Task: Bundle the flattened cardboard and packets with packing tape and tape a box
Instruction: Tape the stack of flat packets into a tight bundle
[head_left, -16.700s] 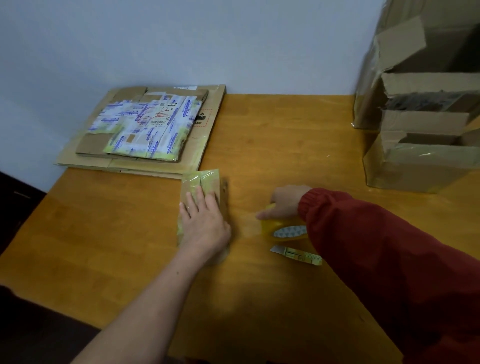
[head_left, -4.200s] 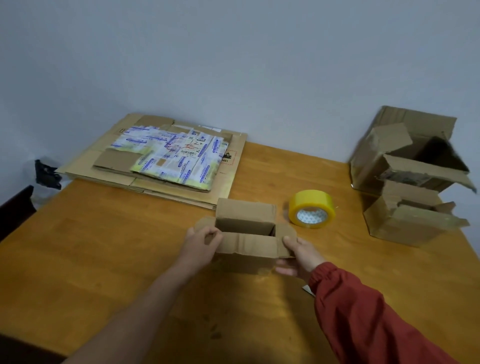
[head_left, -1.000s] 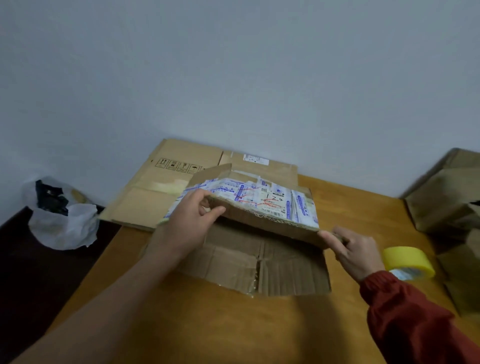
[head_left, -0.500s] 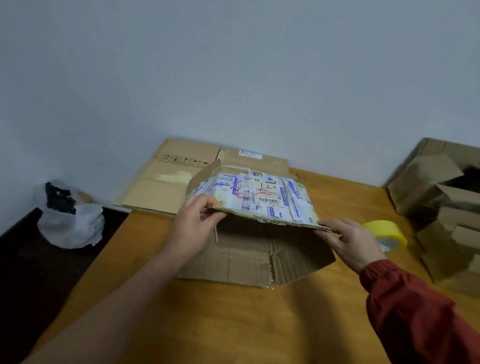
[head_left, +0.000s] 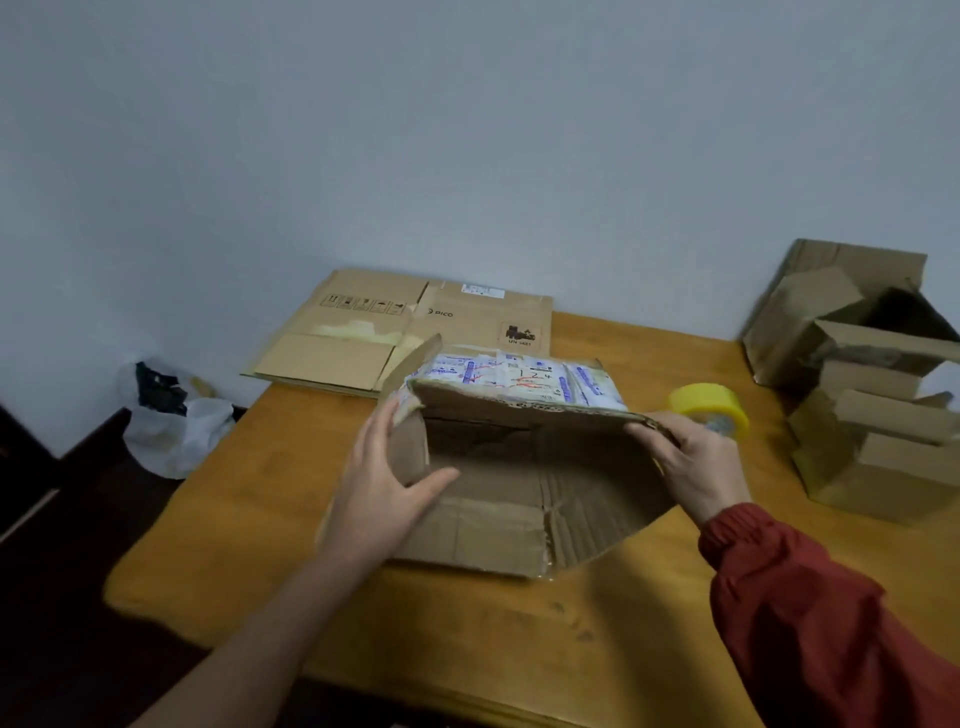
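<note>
A worn brown cardboard sheet (head_left: 498, 514) lies in the middle of the wooden table (head_left: 467, 634), its far half lifted. White and blue printed packets (head_left: 524, 376) ride on the raised half. My left hand (head_left: 384, 493) lies against the sheet's left flap, fingers nearly straight, thumb under the flap's edge. My right hand (head_left: 691, 462) grips the raised right edge. A large flattened box (head_left: 363, 338) lies flat at the back left. A yellow roll of packing tape (head_left: 709, 408) sits just behind my right hand.
Several open, crumpled cardboard boxes (head_left: 872, 384) are stacked at the table's right edge against the wall. A white plastic bag (head_left: 176, 421) with dark contents sits on the floor off the table's left side.
Between the earlier frames the small box gave way to the packet-topped sheet. In the last second my left hand slid down from the raised edge onto the left flap; the raised half dropped lower.
</note>
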